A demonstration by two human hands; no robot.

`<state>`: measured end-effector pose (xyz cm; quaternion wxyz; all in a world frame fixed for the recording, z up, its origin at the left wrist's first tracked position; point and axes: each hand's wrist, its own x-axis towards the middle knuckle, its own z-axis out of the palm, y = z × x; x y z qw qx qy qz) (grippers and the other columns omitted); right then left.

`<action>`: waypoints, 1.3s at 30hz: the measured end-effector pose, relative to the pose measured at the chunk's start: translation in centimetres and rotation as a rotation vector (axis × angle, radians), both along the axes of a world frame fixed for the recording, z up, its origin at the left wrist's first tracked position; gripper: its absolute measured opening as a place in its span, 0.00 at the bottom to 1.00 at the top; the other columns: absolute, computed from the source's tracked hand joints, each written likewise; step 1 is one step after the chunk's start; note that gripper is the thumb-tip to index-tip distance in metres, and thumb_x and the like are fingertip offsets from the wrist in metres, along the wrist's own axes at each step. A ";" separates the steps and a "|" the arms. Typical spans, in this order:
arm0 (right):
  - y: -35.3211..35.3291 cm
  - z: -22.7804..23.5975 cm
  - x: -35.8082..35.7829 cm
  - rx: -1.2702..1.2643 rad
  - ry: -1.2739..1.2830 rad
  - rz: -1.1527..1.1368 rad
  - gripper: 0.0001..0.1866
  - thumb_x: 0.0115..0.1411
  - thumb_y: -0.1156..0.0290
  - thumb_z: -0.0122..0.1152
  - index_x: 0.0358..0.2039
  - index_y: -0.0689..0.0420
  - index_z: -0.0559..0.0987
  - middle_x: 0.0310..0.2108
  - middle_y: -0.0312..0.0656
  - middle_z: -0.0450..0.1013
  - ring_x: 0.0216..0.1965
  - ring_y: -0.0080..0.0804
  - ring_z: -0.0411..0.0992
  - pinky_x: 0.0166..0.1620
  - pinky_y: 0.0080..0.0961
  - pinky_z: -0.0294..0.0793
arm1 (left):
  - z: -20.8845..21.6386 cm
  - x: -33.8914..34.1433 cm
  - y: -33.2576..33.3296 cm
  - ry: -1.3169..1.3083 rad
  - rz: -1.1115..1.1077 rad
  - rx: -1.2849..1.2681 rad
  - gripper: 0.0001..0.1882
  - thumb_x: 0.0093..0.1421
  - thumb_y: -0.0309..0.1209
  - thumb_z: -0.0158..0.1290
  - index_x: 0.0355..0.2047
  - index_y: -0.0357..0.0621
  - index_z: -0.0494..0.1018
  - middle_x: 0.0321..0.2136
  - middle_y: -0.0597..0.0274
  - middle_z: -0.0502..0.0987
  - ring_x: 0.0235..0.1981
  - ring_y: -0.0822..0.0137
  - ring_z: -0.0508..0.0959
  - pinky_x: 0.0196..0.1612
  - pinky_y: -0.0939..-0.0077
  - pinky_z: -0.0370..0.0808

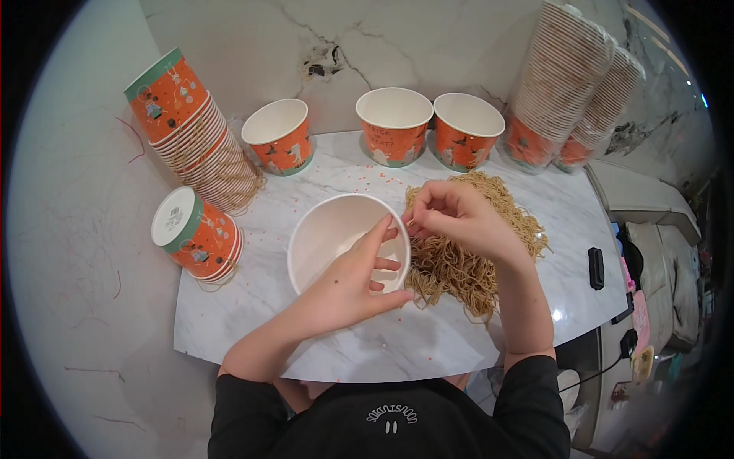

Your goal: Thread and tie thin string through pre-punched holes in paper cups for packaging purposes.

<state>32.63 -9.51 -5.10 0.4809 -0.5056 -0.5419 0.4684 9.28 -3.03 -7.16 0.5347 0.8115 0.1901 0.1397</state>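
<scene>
A white-lined paper cup (329, 229) stands in the middle of the marble table. My left hand (353, 279) grips its near right rim, fingers curled inside. Just right of the cup lies a pile of tan strings (459, 264). My right hand (459, 218) hovers over the pile's top left with its fingertips pinched on a few strands close to the cup's rim. The cup looks empty inside.
Three upright orange cups (279, 136) (394, 126) (466, 130) line the back wall. Stacks of orange cups lie on their sides at the left (195, 130) (199, 233) and stand at the back right (566, 84). A small black device (595, 268) lies near the table's right edge (612, 306).
</scene>
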 end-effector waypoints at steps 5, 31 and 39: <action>1.1 -1.6 -0.9 0.106 0.008 -0.026 0.03 0.65 0.76 0.59 0.37 0.63 0.77 0.43 0.41 0.80 0.43 0.21 0.78 0.50 0.21 0.79 | -0.2 0.1 1.3 -0.168 0.067 -0.228 0.45 0.58 0.19 0.56 0.73 0.41 0.48 0.66 0.46 0.62 0.58 0.59 0.74 0.49 0.69 0.82; 1.1 -1.7 -3.1 0.522 -0.370 -0.320 0.04 0.57 0.80 0.65 0.33 0.67 0.80 0.32 0.42 0.78 0.33 0.27 0.79 0.39 0.24 0.80 | 0.7 0.1 2.2 -0.284 0.037 -0.375 0.43 0.51 0.13 0.46 0.71 0.37 0.53 0.64 0.49 0.65 0.60 0.63 0.72 0.49 0.75 0.82; 1.2 -1.8 -3.4 0.584 -0.406 -0.337 0.05 0.56 0.80 0.65 0.33 0.66 0.79 0.31 0.44 0.76 0.30 0.30 0.79 0.36 0.26 0.78 | 0.5 0.0 2.7 -0.302 0.049 -0.395 0.35 0.57 0.16 0.51 0.67 0.32 0.61 0.60 0.53 0.72 0.61 0.64 0.74 0.64 0.68 0.73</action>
